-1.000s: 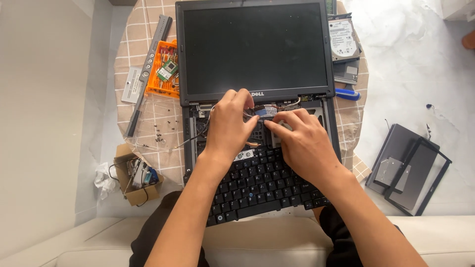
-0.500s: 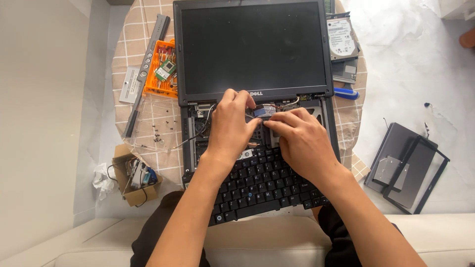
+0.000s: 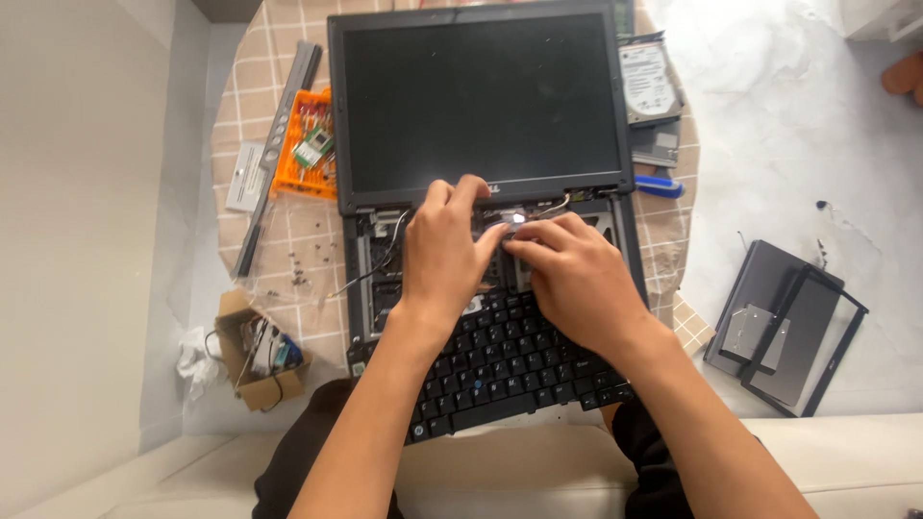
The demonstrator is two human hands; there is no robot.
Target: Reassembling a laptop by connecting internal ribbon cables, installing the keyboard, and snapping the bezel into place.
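Bare forearms, dark trousers

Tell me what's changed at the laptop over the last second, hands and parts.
Very little. Both hands stay over the opened area between the screen hinge and the lifted keyboard: the left hand lies flat beside the right hand, whose fingertips remain by a small shiny part. Nothing was picked up or let go. The laptop, orange tray, hard drive and cardboard box have not moved.
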